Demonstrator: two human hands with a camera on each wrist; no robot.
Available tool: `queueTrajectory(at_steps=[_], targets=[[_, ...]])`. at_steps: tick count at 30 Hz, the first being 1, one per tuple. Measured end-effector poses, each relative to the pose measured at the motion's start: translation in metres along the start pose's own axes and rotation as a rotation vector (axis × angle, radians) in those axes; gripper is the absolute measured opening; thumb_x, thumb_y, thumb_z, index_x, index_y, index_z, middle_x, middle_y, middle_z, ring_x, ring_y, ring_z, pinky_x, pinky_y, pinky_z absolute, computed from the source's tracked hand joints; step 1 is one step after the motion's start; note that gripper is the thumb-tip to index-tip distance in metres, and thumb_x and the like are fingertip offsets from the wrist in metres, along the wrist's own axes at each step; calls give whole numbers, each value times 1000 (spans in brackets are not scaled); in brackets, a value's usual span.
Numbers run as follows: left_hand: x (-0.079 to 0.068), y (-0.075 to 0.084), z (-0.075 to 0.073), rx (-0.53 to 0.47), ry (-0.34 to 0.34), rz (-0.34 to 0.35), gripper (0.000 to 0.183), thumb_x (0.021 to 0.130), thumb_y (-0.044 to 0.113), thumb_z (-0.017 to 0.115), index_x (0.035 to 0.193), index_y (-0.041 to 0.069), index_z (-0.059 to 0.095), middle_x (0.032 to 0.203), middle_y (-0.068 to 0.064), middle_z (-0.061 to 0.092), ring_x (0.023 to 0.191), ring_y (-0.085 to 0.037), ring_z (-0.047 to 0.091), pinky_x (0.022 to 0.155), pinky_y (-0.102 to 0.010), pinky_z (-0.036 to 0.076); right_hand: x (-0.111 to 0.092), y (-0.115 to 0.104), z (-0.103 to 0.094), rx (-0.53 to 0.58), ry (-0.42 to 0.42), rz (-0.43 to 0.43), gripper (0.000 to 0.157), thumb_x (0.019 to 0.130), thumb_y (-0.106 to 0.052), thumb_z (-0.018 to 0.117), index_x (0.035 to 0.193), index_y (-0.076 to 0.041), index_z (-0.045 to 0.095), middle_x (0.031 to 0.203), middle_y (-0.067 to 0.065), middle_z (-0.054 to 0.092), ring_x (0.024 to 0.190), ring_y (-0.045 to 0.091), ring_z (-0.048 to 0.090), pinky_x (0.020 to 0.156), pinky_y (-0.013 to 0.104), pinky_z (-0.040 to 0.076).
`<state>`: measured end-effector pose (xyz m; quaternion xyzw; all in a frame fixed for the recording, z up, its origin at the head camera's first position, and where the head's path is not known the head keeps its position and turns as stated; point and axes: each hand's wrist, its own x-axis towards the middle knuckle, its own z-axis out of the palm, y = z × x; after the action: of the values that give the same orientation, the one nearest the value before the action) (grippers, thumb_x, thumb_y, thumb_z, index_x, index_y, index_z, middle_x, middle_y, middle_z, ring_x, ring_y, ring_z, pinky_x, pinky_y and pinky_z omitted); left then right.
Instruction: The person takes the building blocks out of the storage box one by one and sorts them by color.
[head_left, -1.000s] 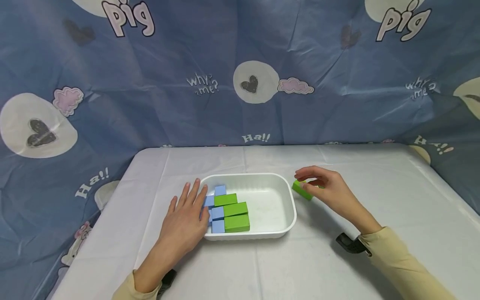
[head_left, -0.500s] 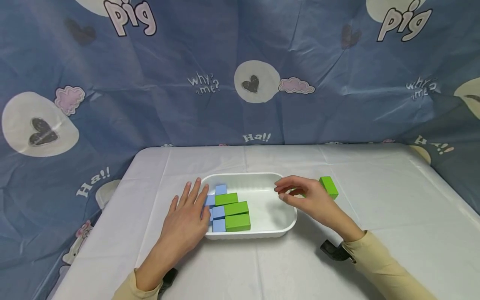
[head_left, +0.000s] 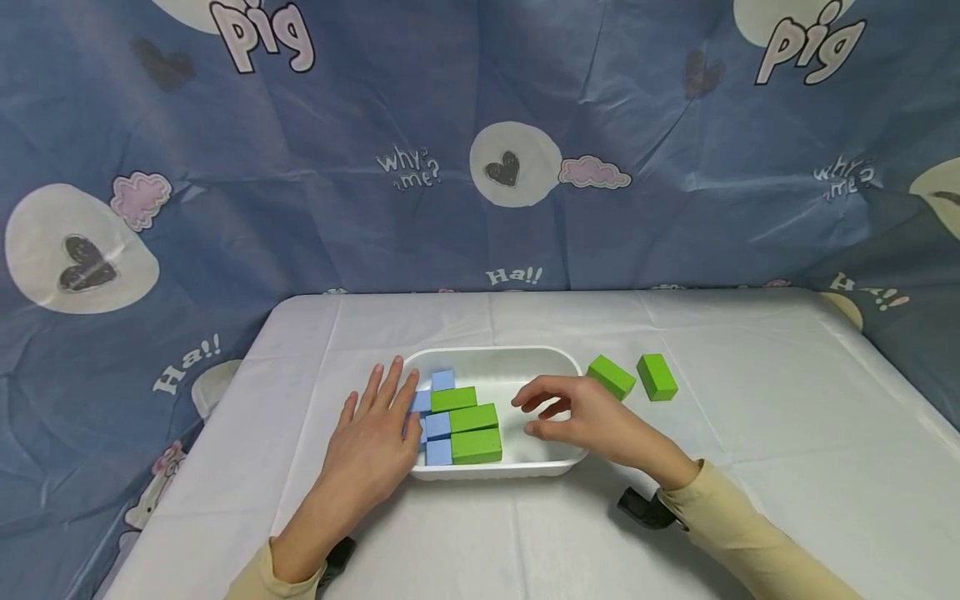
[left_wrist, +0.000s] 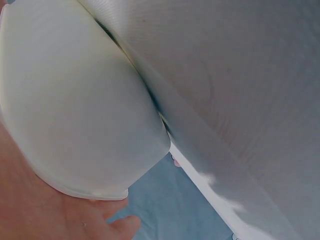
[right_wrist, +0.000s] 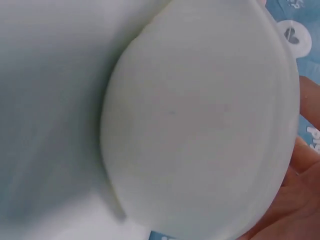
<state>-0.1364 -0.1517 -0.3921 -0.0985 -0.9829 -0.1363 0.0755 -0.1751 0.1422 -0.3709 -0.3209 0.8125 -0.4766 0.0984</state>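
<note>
A white tray (head_left: 543,417) holds three green blocks (head_left: 476,445) lying beside several small blue blocks (head_left: 439,452) at its left end. My left hand (head_left: 369,454) lies over the tray's left rim with fingers extended, covering part of the blue blocks. Above the tray's right half hovers my right hand (head_left: 581,417), fingers loosely bent, thumb apart, nothing visible between them. In the left wrist view, the tray's outer wall (left_wrist: 90,110) fills much of the picture, my left hand (left_wrist: 65,210) below it. The right wrist view has the outer wall (right_wrist: 200,120) too, with my right hand (right_wrist: 295,195) behind its edge.
Two more green blocks, a nearer one (head_left: 612,377) and a farther one (head_left: 657,377), lie on the white tablecloth (head_left: 780,400) right of the tray. A blue printed curtain (head_left: 420,233) hangs behind the table.
My right hand has moved left from beside the green blocks, across the right rim, to over the tray. Both outside green blocks now show fully. The left hand stays put.
</note>
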Motion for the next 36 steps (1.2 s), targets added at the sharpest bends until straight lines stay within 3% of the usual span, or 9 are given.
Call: queueTrajectory(at_steps=[6,16,27,36], targets=[[0,1,-1,-11,0,-2,55,100,27,41,152,8,38,162,-11,19,149,-33,11,111,-63,17,7,-2,6,12,-106,39,26,87,-5,72,112,-9,69,112,6,67,103,22,65,88,32,52],[1,1,0,-9,-10,-11,56,100,28,41,152,9,37,162,-10,18,149,-31,9,112,-63,17,21,1,15,2,-228,80,31,86,-4,75,115,-13,68,113,0,67,106,22,64,86,27,53],[1,2,0,-13,-7,-14,56,100,28,41,153,9,37,162,-10,19,149,-32,11,111,-62,18,27,3,21,-13,-218,80,31,81,-2,79,108,-13,70,108,-5,67,98,17,65,83,26,54],[1,1,0,-12,-10,-16,56,100,28,41,153,9,36,162,-11,18,149,-32,11,111,-63,19,25,1,26,-119,-167,65,34,78,-6,81,110,-14,70,106,-7,68,93,16,66,77,24,54]])
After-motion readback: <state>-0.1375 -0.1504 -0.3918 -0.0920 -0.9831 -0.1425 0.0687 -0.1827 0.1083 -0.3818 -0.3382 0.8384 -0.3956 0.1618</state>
